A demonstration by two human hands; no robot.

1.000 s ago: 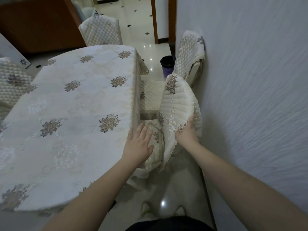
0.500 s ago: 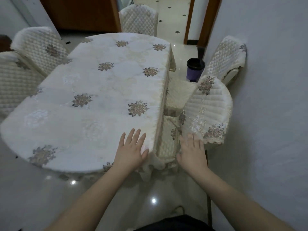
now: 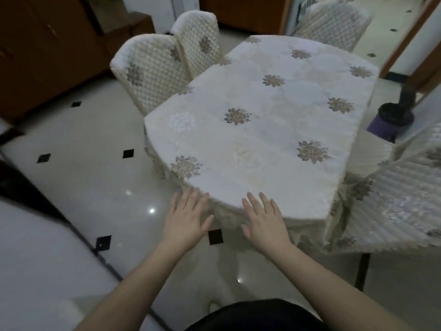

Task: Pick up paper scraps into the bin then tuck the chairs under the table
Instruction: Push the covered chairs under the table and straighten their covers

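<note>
Arms: both of yours reach forward from the near edge of the view, bare forearms converging toward the near end of the table point(image 3: 262, 130), palms down.

Left hand point(image 3: 186, 219): fingers spread flat and empty, gripping nothing. Its fingertips point(image 3: 191, 191) lie at the near edge of the tablecloth; whether they touch it or hover just short, you cannot tell.

Right hand point(image 3: 263, 219): likewise flat, fingers apart, nothing in it. It lies over the near rim where the cloth hangs down; contact cannot be confirmed.

Chairs: two quilted chairs stand on the far left, the nearer one point(image 3: 150, 72) and the one behind it point(image 3: 198, 41), both pushed against the table's left side. A third chair point(image 3: 334, 22) stands at the far end. A fourth, the right chair point(image 3: 405, 199), sits at the right side, its seat partly under the hanging cloth.

Bin point(image 3: 391, 120): purple with a dark liner, on the floor at the far right, beyond the right chair. No paper scraps show on the tiled floor point(image 3: 95, 177) around it.

Change since half a second ago: your left hand was resting on the tabletop and your right hand was at the right chair's cover; both now sit at the table's near end, and the view has swung left, bringing the left chairs nearer the centre.
</note>
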